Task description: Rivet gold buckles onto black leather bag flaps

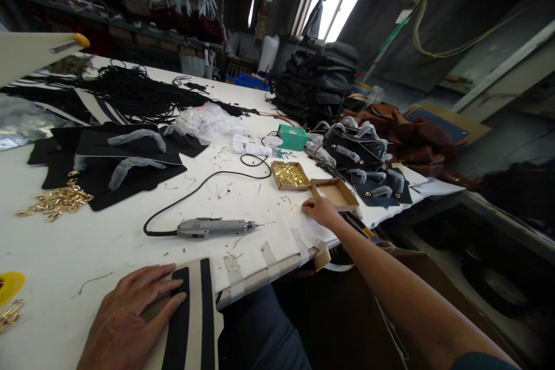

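My left hand (134,315) lies with fingers stretched out on a cream panel with black stripes (195,312) at the table's near edge. Farther right, my right hand (319,211) touches the table top, its fingers drawn together; whatever they may pinch is hidden. Just left of it are a few loose gold pieces (286,201). Beyond these sits a cardboard tray full of small gold pieces (291,175). A second shallow cardboard box (336,192) stands right behind my right hand. Between my hands rests a grey electric screwdriver (212,228), its bit pointing right and a black cable attached.
Black panels with wrapped handles (125,156) and gold clasps (60,199) occupy the left side. At the back are black cords (130,89), plastic bags (210,122) and a green box (292,137). Black bag parts (359,156) lie right, near brown bags (403,133).
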`<state>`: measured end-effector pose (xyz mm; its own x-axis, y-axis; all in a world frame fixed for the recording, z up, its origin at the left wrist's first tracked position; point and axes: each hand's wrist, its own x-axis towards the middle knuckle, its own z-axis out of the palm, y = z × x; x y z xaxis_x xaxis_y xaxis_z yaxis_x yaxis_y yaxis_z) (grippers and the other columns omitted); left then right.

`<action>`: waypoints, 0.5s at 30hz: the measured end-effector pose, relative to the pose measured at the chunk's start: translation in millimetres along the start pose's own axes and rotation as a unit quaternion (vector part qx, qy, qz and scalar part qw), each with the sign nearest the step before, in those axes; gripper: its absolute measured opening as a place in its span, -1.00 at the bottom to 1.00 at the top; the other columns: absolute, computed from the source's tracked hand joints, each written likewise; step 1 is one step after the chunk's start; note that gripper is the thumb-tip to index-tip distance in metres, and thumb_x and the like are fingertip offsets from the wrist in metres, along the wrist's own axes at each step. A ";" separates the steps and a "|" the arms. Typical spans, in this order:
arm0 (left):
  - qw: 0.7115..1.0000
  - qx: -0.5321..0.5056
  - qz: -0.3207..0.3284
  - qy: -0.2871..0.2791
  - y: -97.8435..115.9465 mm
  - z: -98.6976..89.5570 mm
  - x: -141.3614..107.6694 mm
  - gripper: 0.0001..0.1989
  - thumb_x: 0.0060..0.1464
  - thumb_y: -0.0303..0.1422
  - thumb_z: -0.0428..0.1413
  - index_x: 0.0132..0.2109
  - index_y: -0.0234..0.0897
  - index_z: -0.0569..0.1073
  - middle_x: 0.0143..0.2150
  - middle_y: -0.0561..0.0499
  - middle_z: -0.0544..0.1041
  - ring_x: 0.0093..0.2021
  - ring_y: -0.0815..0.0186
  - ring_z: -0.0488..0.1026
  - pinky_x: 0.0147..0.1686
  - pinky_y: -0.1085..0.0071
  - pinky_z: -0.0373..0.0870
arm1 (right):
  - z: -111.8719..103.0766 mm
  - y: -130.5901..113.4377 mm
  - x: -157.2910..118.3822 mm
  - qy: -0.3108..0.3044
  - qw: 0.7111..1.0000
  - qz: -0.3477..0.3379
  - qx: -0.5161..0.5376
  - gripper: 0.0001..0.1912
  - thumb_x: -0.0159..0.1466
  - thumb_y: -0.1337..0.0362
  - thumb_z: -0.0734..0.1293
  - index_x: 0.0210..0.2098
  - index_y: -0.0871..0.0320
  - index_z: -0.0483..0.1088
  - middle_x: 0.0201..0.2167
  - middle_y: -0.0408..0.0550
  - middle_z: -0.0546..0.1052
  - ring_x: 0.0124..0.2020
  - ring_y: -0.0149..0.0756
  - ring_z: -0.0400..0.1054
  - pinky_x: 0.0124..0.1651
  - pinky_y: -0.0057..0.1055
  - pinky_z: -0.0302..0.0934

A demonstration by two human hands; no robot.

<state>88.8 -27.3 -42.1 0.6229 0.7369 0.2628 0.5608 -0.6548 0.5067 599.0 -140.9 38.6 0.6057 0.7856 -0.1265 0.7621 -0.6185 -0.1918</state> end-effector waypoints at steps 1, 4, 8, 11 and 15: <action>1.000 -0.001 0.001 0.002 0.0 0.1 0.0 -0.62 0.22 0.11 0.12 -0.10 0.06 0.70 0.17 0.01 0.62 0.25 -0.04 0.41 0.27 -0.09 0.34 | 0.3 -0.2 -0.3 0.002 1.000 -0.001 0.004 -0.80 0.34 0.26 0.40 -0.13 0.12 0.68 -0.13 -0.03 0.71 -0.12 -0.24 0.53 -0.09 -0.45 0.26; 1.000 -0.007 0.000 0.002 -0.4 0.1 0.2 -0.61 0.21 0.12 0.12 -0.10 0.05 0.70 0.17 0.01 0.63 0.25 -0.05 0.41 0.27 -0.11 0.34 | 1.8 -3.7 1.2 0.003 1.000 -0.001 0.011 -0.81 0.33 0.24 0.41 -0.14 0.09 0.68 -0.13 -0.05 0.71 -0.11 -0.25 0.53 -0.10 -0.46 0.26; 1.000 -0.008 -0.001 -0.001 -1.4 -0.3 -0.1 -0.63 0.19 0.11 0.15 -0.10 0.07 0.70 0.15 0.02 0.63 0.24 -0.05 0.42 0.26 -0.12 0.35 | 2.2 -10.2 6.8 -0.003 1.000 0.015 0.010 -0.85 0.27 0.29 0.44 -0.22 0.10 0.69 -0.19 -0.05 0.71 -0.16 -0.25 0.53 -0.15 -0.46 0.26; 1.000 -0.008 0.001 0.000 -1.7 -0.8 -0.1 -0.64 0.19 0.10 0.15 -0.10 0.08 0.70 0.14 0.03 0.64 0.23 -0.05 0.43 0.26 -0.12 0.35 | -0.2 -12.5 12.9 -0.016 0.999 0.031 0.006 -0.88 0.23 0.30 0.46 -0.27 0.11 0.68 -0.21 -0.04 0.71 -0.18 -0.24 0.54 -0.20 -0.46 0.26; 1.000 -0.007 -0.001 -0.007 -1.2 -1.6 -0.4 -0.64 0.19 0.10 0.15 -0.08 0.07 0.70 0.17 0.02 0.63 0.24 -0.06 0.41 0.27 -0.13 0.34 | -3.4 -12.0 21.1 -0.046 0.998 0.039 0.007 -0.92 0.19 0.32 0.49 -0.32 0.13 0.68 -0.27 -0.05 0.71 -0.23 -0.25 0.55 -0.27 -0.48 0.26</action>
<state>87.1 -26.5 -41.5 0.6295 0.7357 0.2497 0.5546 -0.6506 0.5188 603.3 -116.9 41.5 0.6394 0.7338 -0.2296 0.7098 -0.6781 -0.1904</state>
